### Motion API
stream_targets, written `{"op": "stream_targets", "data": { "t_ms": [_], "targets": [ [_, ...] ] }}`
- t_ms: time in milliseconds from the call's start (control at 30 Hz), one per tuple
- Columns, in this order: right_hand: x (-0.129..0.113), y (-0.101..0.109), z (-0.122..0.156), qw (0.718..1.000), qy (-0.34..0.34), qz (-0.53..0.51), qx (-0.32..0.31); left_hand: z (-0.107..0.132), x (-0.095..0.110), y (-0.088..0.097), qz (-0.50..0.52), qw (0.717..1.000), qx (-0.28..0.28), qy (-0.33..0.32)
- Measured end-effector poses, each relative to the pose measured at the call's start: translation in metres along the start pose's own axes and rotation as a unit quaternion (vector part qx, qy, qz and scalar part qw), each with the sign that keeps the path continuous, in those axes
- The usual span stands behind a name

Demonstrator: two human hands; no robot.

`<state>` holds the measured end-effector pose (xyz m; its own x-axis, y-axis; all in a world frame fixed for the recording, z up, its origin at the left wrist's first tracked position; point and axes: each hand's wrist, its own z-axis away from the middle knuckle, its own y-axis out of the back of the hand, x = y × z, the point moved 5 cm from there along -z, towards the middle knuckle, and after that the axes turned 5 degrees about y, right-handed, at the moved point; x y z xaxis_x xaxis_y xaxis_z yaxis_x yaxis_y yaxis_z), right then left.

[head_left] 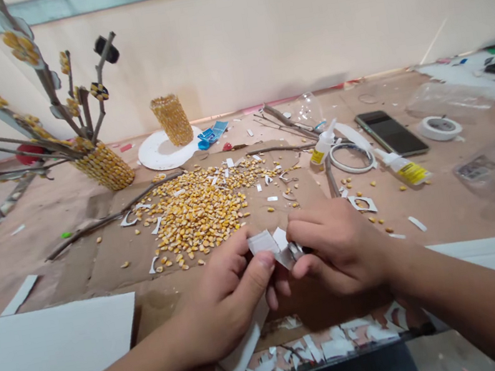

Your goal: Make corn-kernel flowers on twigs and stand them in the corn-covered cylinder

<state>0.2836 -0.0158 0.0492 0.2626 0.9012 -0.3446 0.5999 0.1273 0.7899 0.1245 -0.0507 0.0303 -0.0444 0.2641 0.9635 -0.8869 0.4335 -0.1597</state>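
Observation:
Between its thumb and fingers, my left hand (232, 295) grips a small piece of white card (263, 243) with a cut edge. My right hand (334, 247) is closed on a small silvery metal tool (294, 250), mostly hidden by its fingers, so its kind is unclear. That tool meets the card's right side, where a flap sticks up. Just beyond both hands, a heap of yellow corn kernels (199, 209) lies on a brown cardboard sheet (111, 252). Under my left hand, a longer white card strip (244, 354) reaches toward the table edge.
Paper scraps (336, 348) line the near edge. Glue bottles (406, 168), a phone (390, 133) and a tape roll (440, 128) lie right. A kernel-covered cup (104, 165) holding branches stands left; another kernel-covered cup (173, 122) stands on a white disc (152, 157) behind.

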Motion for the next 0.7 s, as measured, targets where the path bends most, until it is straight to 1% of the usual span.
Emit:
{"op": "stream_targets", "data": {
  "t_ms": [133, 200, 300, 367, 433, 533, 700],
  "targets": [
    [-0.0006, 0.0004, -0.0003, 1.0, 0.0, 0.001, 0.0, -0.0003, -0.002, -0.0022, 0.018, 0.999, -0.019, 0.025],
    [-0.0003, 0.0008, -0.0004, 1.0, -0.001, -0.002, 0.004, 0.0003, -0.0018, -0.0032, 0.027, 0.999, -0.03, 0.025],
    [-0.0003, 0.0015, -0.001, 1.0, 0.0, 0.0, 0.008, 0.0015, -0.0008, -0.0031, 0.016, 0.999, -0.026, 0.021],
    [-0.0012, 0.0018, -0.0017, 1.0, 0.005, 0.0, 0.007, 0.002, -0.0012, -0.0034, 0.009, 0.999, -0.021, 0.03],
    [-0.0011, 0.0026, -0.002, 1.0, 0.009, 0.0, 0.009, 0.002, -0.0013, -0.0049, 0.016, 0.999, -0.03, 0.034],
    [0.0002, 0.0036, -0.0017, 1.0, 0.008, 0.003, 0.013, 0.0013, -0.0006, -0.0072, 0.019, 0.999, -0.047, 0.016],
    [0.001, 0.0041, -0.0016, 1.0, 0.013, 0.007, 0.02, 0.001, -0.0037, -0.0087, 0.006, 0.999, -0.042, 0.03]
  ]
}}
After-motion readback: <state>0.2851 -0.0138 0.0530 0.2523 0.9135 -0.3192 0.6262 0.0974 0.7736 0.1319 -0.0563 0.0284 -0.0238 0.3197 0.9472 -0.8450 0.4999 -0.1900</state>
